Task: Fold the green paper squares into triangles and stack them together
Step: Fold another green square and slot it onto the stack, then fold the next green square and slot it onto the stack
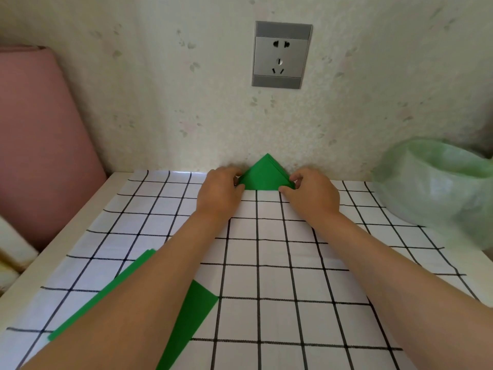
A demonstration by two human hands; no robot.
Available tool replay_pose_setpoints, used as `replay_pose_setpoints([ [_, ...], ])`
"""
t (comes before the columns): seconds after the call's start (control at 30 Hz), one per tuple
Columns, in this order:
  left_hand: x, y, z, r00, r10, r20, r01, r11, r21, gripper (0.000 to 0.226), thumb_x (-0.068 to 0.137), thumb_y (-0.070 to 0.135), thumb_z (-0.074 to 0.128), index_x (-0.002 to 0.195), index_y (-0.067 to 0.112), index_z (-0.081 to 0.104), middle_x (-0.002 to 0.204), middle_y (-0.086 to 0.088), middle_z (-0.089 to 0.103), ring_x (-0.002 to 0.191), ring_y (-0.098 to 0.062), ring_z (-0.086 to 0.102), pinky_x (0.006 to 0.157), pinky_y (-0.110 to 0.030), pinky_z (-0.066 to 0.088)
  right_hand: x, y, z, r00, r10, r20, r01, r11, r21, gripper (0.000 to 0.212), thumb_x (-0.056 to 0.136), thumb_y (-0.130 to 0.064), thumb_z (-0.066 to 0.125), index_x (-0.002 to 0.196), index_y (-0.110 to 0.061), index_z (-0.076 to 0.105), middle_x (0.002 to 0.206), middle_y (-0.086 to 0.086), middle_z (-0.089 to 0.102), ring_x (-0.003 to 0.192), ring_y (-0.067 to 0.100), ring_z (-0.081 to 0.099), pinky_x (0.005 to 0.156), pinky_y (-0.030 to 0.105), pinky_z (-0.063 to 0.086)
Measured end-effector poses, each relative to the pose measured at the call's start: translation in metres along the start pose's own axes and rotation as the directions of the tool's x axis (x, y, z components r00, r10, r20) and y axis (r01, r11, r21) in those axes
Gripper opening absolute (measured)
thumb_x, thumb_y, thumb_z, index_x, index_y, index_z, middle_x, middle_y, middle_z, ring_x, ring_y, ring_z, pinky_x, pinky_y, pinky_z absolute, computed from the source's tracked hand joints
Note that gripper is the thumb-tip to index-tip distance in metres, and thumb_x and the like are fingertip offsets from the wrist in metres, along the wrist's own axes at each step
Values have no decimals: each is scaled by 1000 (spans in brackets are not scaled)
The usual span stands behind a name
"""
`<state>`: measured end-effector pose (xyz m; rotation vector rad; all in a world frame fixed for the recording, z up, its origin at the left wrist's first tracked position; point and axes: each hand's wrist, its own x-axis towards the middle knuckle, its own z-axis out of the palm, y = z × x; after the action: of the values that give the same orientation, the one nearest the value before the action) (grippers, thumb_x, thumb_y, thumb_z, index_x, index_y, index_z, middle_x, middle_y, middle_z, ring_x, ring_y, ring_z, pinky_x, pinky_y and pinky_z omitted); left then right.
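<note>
Green paper squares point(197, 311) are what I am tracking, and I place everything on my feed against the wall socket point(281, 54). Biggest is the surface point(280, 289), covered in a white cloth with a black grid, spreading out below the socket up to the wall. A pink cushion point(40, 142) stands far to the socket's left, beyond the surface's edge. A pale green plastic bag point(440, 188) sits on the surface, below and to the right of the socket. The unfolded squares lie flat well below and left of the socket, largely hidden under the left forearm; an offset edge shows more than one sheet. Straight below the socket, at the foot of the wall, the left hand point(220, 194) has its fingers curled in and pinches the left corner of the folded triangles point(262, 174). The right hand point(310, 194) pinches the right corner between thumb and forefinger. The triangles point up towards the socket, with slightly staggered edges along their right side. I cannot tell whether they lie flat or lean on the wall.
</note>
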<state>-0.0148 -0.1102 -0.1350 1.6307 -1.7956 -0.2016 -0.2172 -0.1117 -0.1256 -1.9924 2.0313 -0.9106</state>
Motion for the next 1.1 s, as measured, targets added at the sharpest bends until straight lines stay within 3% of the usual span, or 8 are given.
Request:
replay_pose_setpoints([
  [0.2,-9,8,-19,999,-39,30,41,997,-59,51,91,23,64,138,16,46,122,-4,55,107,-21,57,90,-36,49,-13,-9,-13,999,-33,25,33,999,0,44,81,-39,73,120,-26,57,116,-3,56,91,16,60,76,34,50],
  [0.43,-40,24,-69,994,67,92,-65,998,-27,45,95,27,59,137,20,46,118,2,55,100,-15,58,86,-28,47,-54,-49,-44,961,-238,142,237,971,26,34,91,-30,63,124,-24,59,119,-3,55,97,16,60,83,35,51],
  [0.6,-93,17,-112,964,56,260,-69,997,43,35,94,26,58,128,21,53,114,4,57,95,-11,53,87,-27,46,-109,-88,-54,840,-439,320,415,898,143,25,91,-27,63,115,-28,65,105,-10,57,90,4,51,78,28,44],
  [0.9,-187,-14,-180,893,-69,445,-4,987,162,46,88,42,63,131,34,52,127,14,48,122,-7,42,99,-28,37,-197,-123,-39,628,-542,559,492,833,254,47,82,-48,62,127,-35,56,124,-15,55,108,10,54,93,38,50],
  [0.97,-202,-17,-188,837,-82,541,-8,987,162,66,84,50,66,143,32,41,145,12,37,135,-10,28,109,-32,29,-209,-126,-34,571,-529,628,534,820,205,63,86,-56,56,144,-38,40,147,-11,43,131,15,43,110,43,38],
  [1.0,-209,-20,-190,798,-106,594,-11,982,190,81,82,56,66,150,31,30,155,10,24,143,-12,16,115,-35,22,-214,-126,-31,550,-491,676,552,821,148,73,89,-61,51,153,-37,25,160,-8,26,146,17,24,119,45,23],
  [1.03,-214,-23,-191,763,-140,632,-14,973,232,94,79,63,65,154,31,19,160,10,10,147,-11,3,119,-36,14,-217,-126,-30,540,-450,711,565,820,90,81,91,-64,47,157,-35,11,165,-7,9,152,15,6,123,46,9],
  [1.1,-219,-30,-190,737,-183,650,-16,957,288,103,76,71,61,155,32,7,162,11,-7,148,-9,-10,121,-38,5,-220,-125,-28,550,-417,723,573,819,37,84,91,-67,44,157,-31,5,165,-6,-4,151,12,-8,123,46,-2],
])
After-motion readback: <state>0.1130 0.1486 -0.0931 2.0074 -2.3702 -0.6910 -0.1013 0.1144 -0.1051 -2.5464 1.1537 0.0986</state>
